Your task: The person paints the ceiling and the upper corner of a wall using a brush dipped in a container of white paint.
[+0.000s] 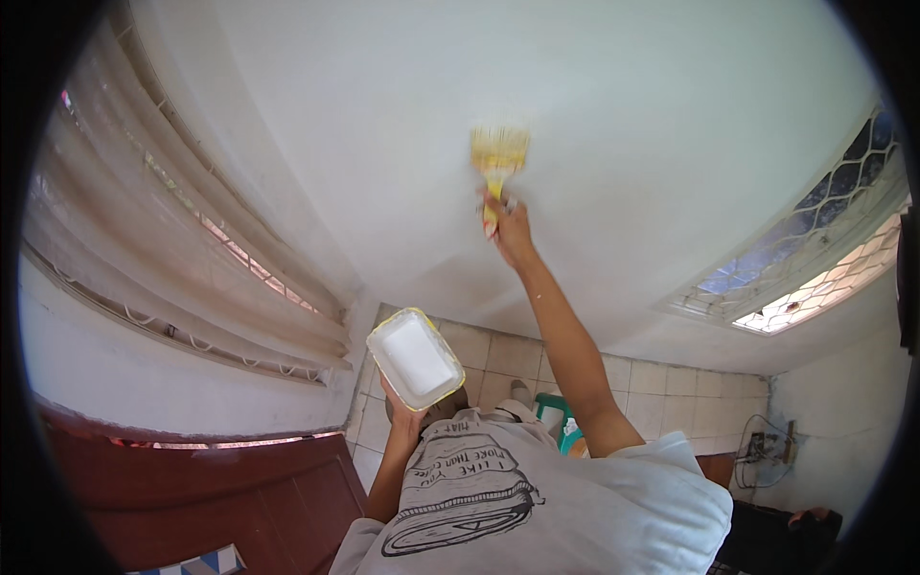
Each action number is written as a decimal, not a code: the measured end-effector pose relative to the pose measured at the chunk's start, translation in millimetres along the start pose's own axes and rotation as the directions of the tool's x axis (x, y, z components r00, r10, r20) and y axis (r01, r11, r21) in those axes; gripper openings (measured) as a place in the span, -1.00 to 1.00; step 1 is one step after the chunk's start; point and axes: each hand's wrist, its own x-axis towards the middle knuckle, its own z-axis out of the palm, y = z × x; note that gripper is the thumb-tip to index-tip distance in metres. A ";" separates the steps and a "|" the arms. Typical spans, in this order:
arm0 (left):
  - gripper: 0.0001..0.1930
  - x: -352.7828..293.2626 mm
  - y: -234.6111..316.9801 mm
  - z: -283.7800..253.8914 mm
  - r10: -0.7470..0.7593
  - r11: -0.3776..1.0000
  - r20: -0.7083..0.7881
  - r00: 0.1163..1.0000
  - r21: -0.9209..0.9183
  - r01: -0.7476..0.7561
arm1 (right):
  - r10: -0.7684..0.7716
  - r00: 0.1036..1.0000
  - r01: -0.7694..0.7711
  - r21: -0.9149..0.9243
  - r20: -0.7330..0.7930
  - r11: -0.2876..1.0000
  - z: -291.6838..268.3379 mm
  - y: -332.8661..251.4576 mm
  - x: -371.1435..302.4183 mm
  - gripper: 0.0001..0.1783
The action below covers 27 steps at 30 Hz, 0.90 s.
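Reaching up ahead, my right hand (508,222) is closed round the yellow handle of a wide paintbrush (499,158). Its pale bristles point upward and touch the white wall (613,125). Low on the left, my left hand (402,410) grips a rectangular tub (417,359) from its near side and underneath. White paint fills the tub's inside, and its rim has a yellow edge. Most of my left fingers are hidden behind the tub.
A curtained window (172,211) lines the left side, above a dark red door (240,498). On the right is a window with a wire grille (805,220). Tiled floor (513,355) runs along the wall, with a green container (551,412) by my body. Cables (762,448) hang at the right.
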 end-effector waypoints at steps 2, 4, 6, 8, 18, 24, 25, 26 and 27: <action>-0.21 -10.9 -2.2 -3.5 0.002 1.000 -0.002 1.000 0.014 -0.002 | 0.124 0.990 -0.125 -0.007 -0.073 0.992 -27.3 65.2 -14.7 -0.80; -0.21 -15.3 -3.2 -5.6 -0.013 1.000 0.000 1.000 -0.003 0.013 | 0.281 0.948 -0.296 -0.087 -0.150 0.951 -46.4 112.3 -28.0 -0.86; -0.22 -21.8 -2.9 -6.6 -0.015 1.000 0.003 1.000 -0.010 0.015 | 0.390 0.900 -0.400 -0.017 -0.196 0.916 -61.5 127.8 -22.5 -0.87; -0.23 -26.7 -4.5 -7.2 -0.017 1.000 0.005 1.000 -0.020 0.017 | 0.355 0.903 -0.370 -0.018 -0.242 0.929 -60.7 124.3 -15.6 -0.88; -0.25 -11.1 -11.2 -8.2 -0.141 0.914 0.005 0.990 -0.385 0.132 | -0.139 0.990 0.138 -0.080 -0.005 0.987 74.6 -93.8 7.5 -0.78; -0.27 -3.4 -14.4 -6.0 -0.209 0.731 0.044 0.977 -0.656 0.186 | 0.043 0.995 -0.053 -0.112 -0.090 0.992 21.3 36.3 0.3 -0.77; -0.27 -1.3 -15.2 -5.9 -0.216 0.699 0.049 0.975 -0.689 0.190 | 0.109 0.990 -0.113 -0.046 -0.092 0.992 7.8 61.7 -3.8 -0.77; -0.28 -0.5 -15.2 -7.6 -0.217 0.680 0.050 0.975 -0.709 0.188 | 0.201 0.971 -0.206 -0.026 -0.129 0.978 2.1 81.5 -11.4 -0.78; -0.28 0.3 -15.2 -8.3 -0.225 0.649 0.055 0.973 -0.736 0.192 | 0.291 0.942 -0.296 -0.002 -0.165 0.955 -4.0 98.8 -14.9 -0.80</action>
